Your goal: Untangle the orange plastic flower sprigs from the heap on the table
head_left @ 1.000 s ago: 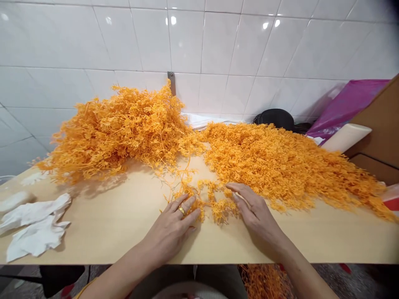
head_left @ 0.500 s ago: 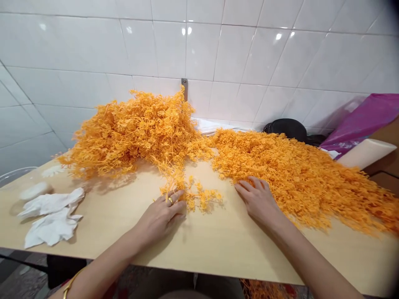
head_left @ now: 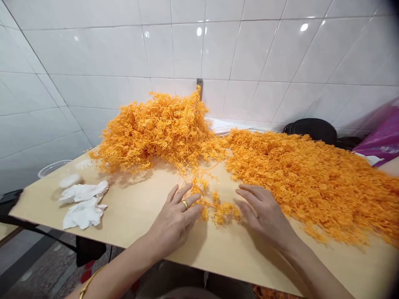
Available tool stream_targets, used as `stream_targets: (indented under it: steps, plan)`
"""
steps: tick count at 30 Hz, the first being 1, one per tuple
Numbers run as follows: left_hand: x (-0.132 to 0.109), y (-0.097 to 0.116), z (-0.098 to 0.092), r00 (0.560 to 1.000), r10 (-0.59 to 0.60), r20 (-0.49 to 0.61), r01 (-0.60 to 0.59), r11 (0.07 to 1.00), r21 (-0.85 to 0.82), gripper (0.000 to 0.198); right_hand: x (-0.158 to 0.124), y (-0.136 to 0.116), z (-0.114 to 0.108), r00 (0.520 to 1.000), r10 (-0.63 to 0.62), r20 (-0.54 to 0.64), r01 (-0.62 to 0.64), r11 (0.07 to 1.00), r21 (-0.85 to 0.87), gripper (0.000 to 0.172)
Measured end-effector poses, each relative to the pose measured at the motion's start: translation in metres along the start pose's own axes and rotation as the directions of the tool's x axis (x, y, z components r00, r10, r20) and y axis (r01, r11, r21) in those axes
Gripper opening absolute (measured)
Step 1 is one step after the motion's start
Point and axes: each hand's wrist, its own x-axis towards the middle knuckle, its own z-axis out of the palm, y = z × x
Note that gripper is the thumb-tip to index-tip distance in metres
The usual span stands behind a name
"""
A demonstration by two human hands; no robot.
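Observation:
A small sprig of orange artificial-looking foliage lies on the tabletop between my two hands. My left hand, wearing a gold ring, is at the sprig's left side with fingers apart; its fingertips overlap the sprig, and I cannot tell whether they press on it. On the other side, my right hand is stretched out, palm down, its fingers just right of the sprig and close to the edge of a flat orange foliage pile. Behind the left hand rises a taller orange foliage heap.
Crumpled white tissues and a round white object lie on the left of the pale table. At the back right sit a black rounded case and a purple bag. A tiled wall stands behind.
The view has turned left, so the scene sits further right. My left hand has risen slightly and spread its fingers. My right hand has come away from the flat pile toward the sprig.

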Motion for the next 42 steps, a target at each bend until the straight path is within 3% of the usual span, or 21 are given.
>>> stream_targets:
  steps: [3, 5, 6, 8, 10, 11, 13, 17, 21, 23, 26, 28, 30, 32, 35, 38, 40, 42]
  plan:
    - [-0.009, 0.017, -0.002, 0.989, -0.1, -0.107, 0.073, 0.97, -0.232, 0.021, -0.006, -0.024, 0.003, 0.987, 0.013, 0.158, -0.024, 0.997, 0.071, 0.03]
    - [-0.016, 0.031, 0.001, 0.971, -0.24, 0.018, 0.217, 0.84, -0.497, 0.019, -0.014, -0.034, 0.005, 0.974, 0.066, 0.216, -0.082, 0.995, 0.063, 0.025]
    - [-0.018, 0.039, 0.005, 0.939, -0.31, 0.149, 0.332, 0.706, -0.626, 0.019, -0.018, -0.037, 0.005, 0.97, 0.097, 0.223, -0.113, 0.992, 0.059, 0.023]
    - [-0.022, 0.053, 0.014, 0.807, -0.371, 0.459, 0.57, 0.288, -0.77, 0.021, -0.026, -0.042, 0.002, 0.969, 0.144, 0.2, -0.161, 0.984, 0.072, 0.02]
    - [-0.022, 0.063, 0.023, 0.67, -0.323, 0.668, 0.652, -0.173, -0.738, 0.027, -0.034, -0.047, -0.003, 0.975, 0.167, 0.143, -0.185, 0.976, 0.117, 0.019]
    - [-0.021, 0.067, 0.027, 0.633, -0.29, 0.718, 0.628, -0.351, -0.695, 0.028, -0.037, -0.05, -0.006, 0.979, 0.172, 0.111, -0.187, 0.971, 0.148, 0.019]
    - [-0.016, 0.072, 0.033, 0.609, -0.235, 0.757, 0.546, -0.568, -0.615, 0.026, -0.043, -0.058, -0.011, 0.982, 0.176, 0.061, -0.185, 0.959, 0.215, 0.02]
    - [0.002, 0.073, 0.039, 0.598, -0.231, 0.767, 0.406, -0.737, -0.539, 0.017, -0.052, -0.072, -0.018, 0.984, 0.169, 0.054, -0.177, 0.93, 0.322, 0.02]
    - [0.025, 0.063, 0.046, 0.541, -0.33, 0.774, 0.361, -0.74, -0.568, 0.02, -0.057, -0.067, -0.022, 0.964, 0.255, 0.07, -0.26, 0.865, 0.429, 0.021]
    - [0.036, 0.056, 0.049, 0.533, -0.358, 0.766, 0.381, -0.707, -0.596, 0.025, -0.053, -0.056, -0.024, 0.94, 0.331, 0.081, -0.325, 0.801, 0.503, 0.016]
    - [0.051, 0.044, 0.051, 0.551, -0.391, 0.738, 0.418, -0.636, -0.649, 0.027, -0.037, -0.036, -0.025, 0.869, 0.483, 0.11, -0.441, 0.652, 0.617, 0.018]
    - [0.058, 0.038, 0.053, 0.565, -0.406, 0.718, 0.434, -0.593, -0.678, 0.028, -0.021, -0.024, -0.021, 0.806, 0.557, 0.2, -0.516, 0.496, 0.698, 0.026]
    - [0.06, 0.033, 0.055, 0.594, -0.401, 0.697, 0.451, -0.551, -0.702, 0.028, -0.005, -0.017, -0.014, 0.762, 0.567, 0.313, -0.563, 0.341, 0.753, 0.039]
    - [0.059, 0.029, 0.056, 0.627, -0.377, 0.682, 0.484, -0.498, -0.72, 0.027, 0.01, -0.015, -0.006, 0.753, 0.526, 0.395, -0.582, 0.252, 0.773, 0.049]
    - [0.049, 0.022, 0.049, 0.634, -0.288, 0.718, 0.633, -0.341, -0.695, 0.022, 0.022, -0.016, 0.002, 0.809, 0.395, 0.435, -0.565, 0.318, 0.761, 0.039]
    - [0.035, 0.013, 0.023, 0.572, -0.163, 0.804, 0.816, 0.013, -0.578, 0.022, 0.026, -0.014, 0.005, 0.859, 0.336, 0.386, -0.512, 0.541, 0.667, 0.03]
    - [0.028, 0.007, -0.003, 0.548, -0.083, 0.833, 0.817, 0.267, -0.511, 0.029, 0.028, -0.01, 0.004, 0.868, 0.353, 0.349, -0.495, 0.672, 0.551, 0.032]
    - [0.026, 0.002, -0.029, 0.53, 0.014, 0.848, 0.773, 0.405, -0.489, 0.03, 0.031, -0.006, 0.003, 0.868, 0.356, 0.346, -0.488, 0.742, 0.459, 0.031]
